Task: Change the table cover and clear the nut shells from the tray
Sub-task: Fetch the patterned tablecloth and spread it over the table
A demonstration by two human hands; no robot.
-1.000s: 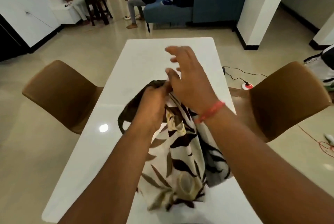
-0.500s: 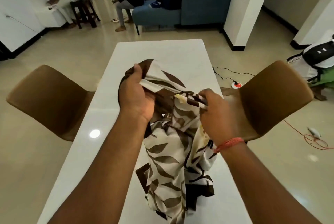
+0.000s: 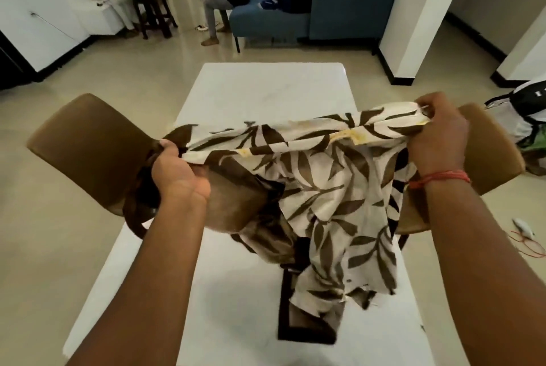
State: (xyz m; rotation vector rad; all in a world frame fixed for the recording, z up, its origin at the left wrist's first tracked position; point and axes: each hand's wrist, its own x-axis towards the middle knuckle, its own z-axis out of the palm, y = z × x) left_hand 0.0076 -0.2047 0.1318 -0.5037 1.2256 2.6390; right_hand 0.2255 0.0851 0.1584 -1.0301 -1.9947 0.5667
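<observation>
A white table cover (image 3: 322, 188) printed with brown leaves hangs in the air over the bare white table (image 3: 266, 90). My left hand (image 3: 174, 170) grips its left edge, and my right hand (image 3: 437, 135) pinches the right edge at about the same height. The top edge runs nearly straight between them. Below it the cloth sags in folds, its lowest end with a dark border touching the tabletop near me. No tray or nut shells are visible.
Two brown chairs flank the table, one on the left (image 3: 88, 144) and one on the right (image 3: 487, 158). A blue sofa (image 3: 339, 7) and several people are at the far end. A white pillar (image 3: 413, 25) and a cable on the floor (image 3: 529, 241) are at the right.
My hands have moved apart, left going left and right going right, pulling the bunched cover out wide. One second ago my right hand was open above the cloth; it now grips an edge.
</observation>
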